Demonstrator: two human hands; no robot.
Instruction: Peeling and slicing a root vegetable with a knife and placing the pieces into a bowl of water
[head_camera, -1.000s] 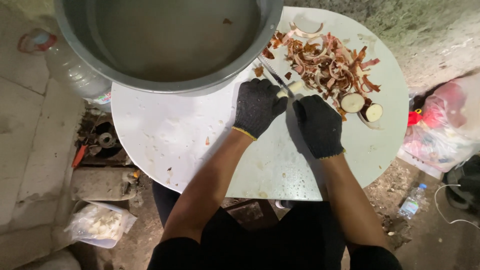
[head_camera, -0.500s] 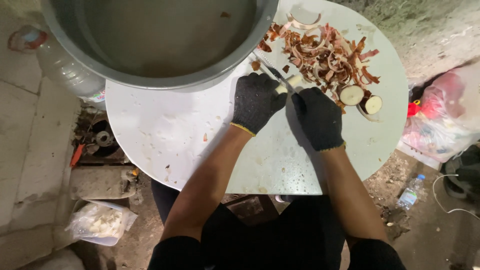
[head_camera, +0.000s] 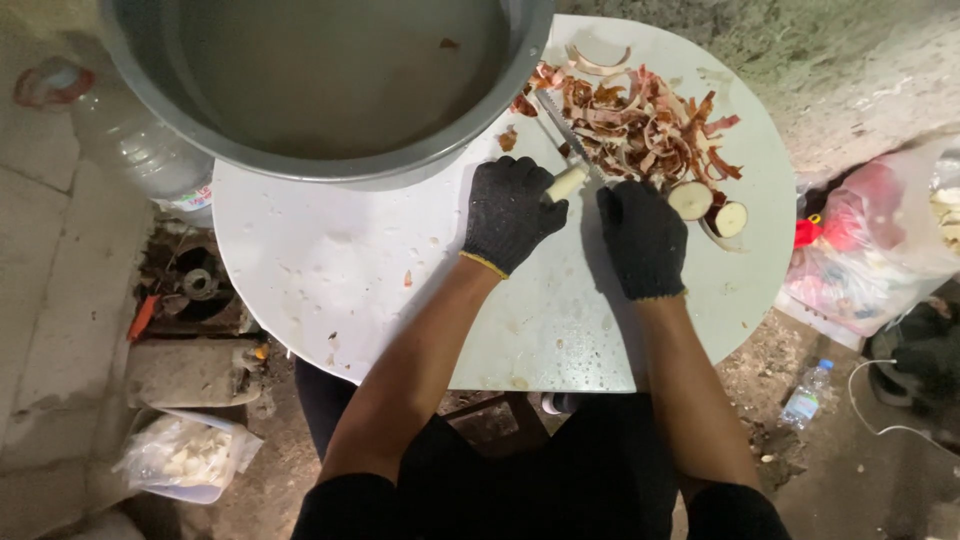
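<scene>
Both hands wear black knit gloves over a round white table (head_camera: 330, 270). My left hand (head_camera: 510, 213) holds a small pale peeled root piece (head_camera: 565, 184) on the tabletop. My right hand (head_camera: 643, 236) grips the handle of a knife (head_camera: 562, 128), whose blade points away toward the far edge, over the pale piece. A pile of reddish-brown peelings (head_camera: 640, 120) lies just beyond the hands. Two cut root ends (head_camera: 708, 208) with pale faces rest right of my right hand.
A large grey metal basin (head_camera: 330, 90) holding murky water covers the table's far left. A clear plastic jug (head_camera: 130, 150) stands at left. A bag of white pieces (head_camera: 185, 455) lies on the ground lower left; plastic bags (head_camera: 870, 250) and a small bottle (head_camera: 805, 395) at right.
The hands stay close together by the peelings. The pale piece now shows between the gloves, and the knife blade points further away from me.
</scene>
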